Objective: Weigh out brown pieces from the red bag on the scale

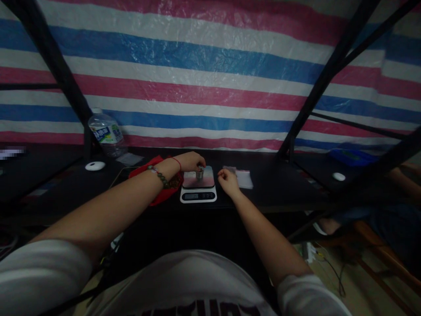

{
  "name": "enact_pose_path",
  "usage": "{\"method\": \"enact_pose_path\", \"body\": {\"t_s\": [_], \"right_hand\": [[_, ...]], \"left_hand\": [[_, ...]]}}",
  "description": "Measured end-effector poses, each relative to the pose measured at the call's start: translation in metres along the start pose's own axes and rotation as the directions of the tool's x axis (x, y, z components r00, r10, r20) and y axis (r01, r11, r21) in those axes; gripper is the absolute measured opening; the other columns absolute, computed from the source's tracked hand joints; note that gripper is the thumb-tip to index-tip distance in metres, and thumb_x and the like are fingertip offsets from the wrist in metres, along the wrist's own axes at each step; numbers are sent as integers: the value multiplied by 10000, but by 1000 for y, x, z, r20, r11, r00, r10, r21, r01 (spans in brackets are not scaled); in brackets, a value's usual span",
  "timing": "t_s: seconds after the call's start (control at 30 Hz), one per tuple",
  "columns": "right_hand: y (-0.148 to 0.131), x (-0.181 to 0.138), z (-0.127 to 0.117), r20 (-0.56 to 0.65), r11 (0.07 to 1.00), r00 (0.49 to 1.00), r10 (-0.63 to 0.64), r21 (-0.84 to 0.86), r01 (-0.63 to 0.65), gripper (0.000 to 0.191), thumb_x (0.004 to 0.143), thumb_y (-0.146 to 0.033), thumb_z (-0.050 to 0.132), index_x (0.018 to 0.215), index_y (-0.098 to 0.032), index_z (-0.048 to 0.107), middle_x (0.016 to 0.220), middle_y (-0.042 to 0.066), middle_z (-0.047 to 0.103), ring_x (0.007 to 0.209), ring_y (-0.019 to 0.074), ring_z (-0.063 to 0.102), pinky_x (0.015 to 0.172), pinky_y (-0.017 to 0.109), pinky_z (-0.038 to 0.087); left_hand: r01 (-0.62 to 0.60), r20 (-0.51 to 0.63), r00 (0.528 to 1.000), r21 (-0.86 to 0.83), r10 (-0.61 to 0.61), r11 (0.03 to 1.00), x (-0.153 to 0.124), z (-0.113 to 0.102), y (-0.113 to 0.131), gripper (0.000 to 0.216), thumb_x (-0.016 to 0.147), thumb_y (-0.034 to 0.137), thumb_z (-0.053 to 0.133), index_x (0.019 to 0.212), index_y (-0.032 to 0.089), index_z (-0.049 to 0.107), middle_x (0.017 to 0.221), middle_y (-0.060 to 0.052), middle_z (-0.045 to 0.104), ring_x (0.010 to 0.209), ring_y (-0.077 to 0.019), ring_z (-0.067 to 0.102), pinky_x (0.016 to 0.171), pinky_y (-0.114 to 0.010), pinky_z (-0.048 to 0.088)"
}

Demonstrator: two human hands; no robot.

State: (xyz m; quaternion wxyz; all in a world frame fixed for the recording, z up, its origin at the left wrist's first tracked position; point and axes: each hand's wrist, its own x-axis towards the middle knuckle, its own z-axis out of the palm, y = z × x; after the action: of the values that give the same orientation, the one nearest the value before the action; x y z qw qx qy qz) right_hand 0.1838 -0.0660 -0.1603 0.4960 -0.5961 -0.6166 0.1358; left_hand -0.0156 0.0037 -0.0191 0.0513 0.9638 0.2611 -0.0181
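Observation:
A white kitchen scale [198, 196] with a reflective top plate stands at the front edge of the black table. On its plate is a small metal cup [199, 175]. My left hand [190, 161] reaches over the scale, its fingers bent together right at the cup's rim; whatever they pinch is too small to see. Left of the scale lies an open red bag [158, 198] with small brownish pieces in it, partly under my left forearm. Just right of the scale my right hand [228, 181] rests with curled fingers, nothing visible in them, beside clear plastic bags [244, 179].
A plastic bottle [107, 134] and a white mouse-shaped object [95, 166] stand at the left. Black metal posts [304, 105] slant up on both sides before a striped plastic sheet [197, 57]. On the right are a blue tray [353, 156] and another person's arm [406, 182].

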Motion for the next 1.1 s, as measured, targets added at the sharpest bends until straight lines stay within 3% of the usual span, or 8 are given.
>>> {"method": "enact_pose_path", "body": {"t_s": [0.43, 0.6, 0.7, 0.77, 0.83, 0.87, 1.0, 1.1], "right_hand": [[-1, 0, -1, -5, 1000, 1000, -10, -24, 9, 158, 672, -196, 482, 764, -206, 611, 585, -26, 544, 571, 153, 504, 574, 258, 378], [-3, -1, -1, 0, 1000, 1000, -2, -17, 2, 156, 681, -213, 477, 768, -201, 606, 570, -30, 535, 560, 150, 496, 572, 257, 373], [-5, -1, -2, 0, 1000, 1000, -7, -17, 7, 148, 686, -218, 475, 755, -201, 604, 576, -26, 542, 570, 151, 501, 569, 255, 370], [-6, -1, -2, -1, 1000, 1000, -10, -25, 10, 142, 687, -216, 475, 744, -201, 603, 584, -21, 549, 577, 152, 506, 567, 254, 370], [-6, -1, -2, -8, 999, 1000, -12, -30, 12, 140, 686, -211, 476, 741, -200, 604, 587, -20, 553, 576, 152, 508, 565, 253, 369], [-6, -1, -2, -10, 1000, 1000, -12, -29, 12, 140, 685, -210, 477, 743, -199, 604, 585, -20, 552, 572, 151, 506, 562, 253, 369], [-5, -2, -1, -4, 1000, 1000, -1, -12, 1, 137, 685, -208, 480, 748, -200, 602, 575, -27, 543, 547, 146, 496, 550, 252, 360], [-6, -3, -1, -14, 1000, 1000, -4, -19, 4, 133, 681, -207, 482, 741, -201, 601, 572, -27, 541, 547, 147, 495, 552, 254, 359]], "left_hand": [[-3, -22, 1000, -150, 0, 989, -9, -6, 2, 365, 774, 158, 502, 1078, 202, 700, 1081, -40, 709, 947, -165, 626, 827, -228, 431], [143, -32, 989, -70, -145, 987, -25, -18, -3, 335, 771, 141, 482, 1009, 164, 717, 1028, -56, 719, 870, -152, 634, 779, -218, 447], [256, 119, 961, -30, -251, 966, -45, -18, -15, 300, 721, 141, 532, 944, 159, 731, 952, -60, 729, 795, -153, 638, 725, -216, 457], [329, 313, 901, -40, -301, 943, -59, -11, -24, 284, 693, 189, 584, 932, 167, 735, 876, -59, 733, 725, -167, 637, 659, -227, 465], [374, 405, 858, -71, -316, 925, -71, 1, -30, 323, 698, 243, 607, 993, 186, 723, 872, -53, 732, 700, -170, 636, 627, -229, 467], [375, 402, 860, -83, -314, 923, -75, 8, -33, 348, 701, 259, 611, 1027, 191, 713, 885, -53, 731, 699, -167, 636, 630, -228, 469], [250, 253, 946, -176, -202, 952, -81, 33, -39, 411, 690, 280, 644, 1092, 206, 686, 1012, -54, 714, 795, -157, 637, 706, -210, 472], [226, 197, 962, -177, -191, 958, -80, 42, -45, 359, 709, 317, 625, 1031, 181, 707, 934, -61, 719, 744, -157, 626, 668, -217, 468]]}}
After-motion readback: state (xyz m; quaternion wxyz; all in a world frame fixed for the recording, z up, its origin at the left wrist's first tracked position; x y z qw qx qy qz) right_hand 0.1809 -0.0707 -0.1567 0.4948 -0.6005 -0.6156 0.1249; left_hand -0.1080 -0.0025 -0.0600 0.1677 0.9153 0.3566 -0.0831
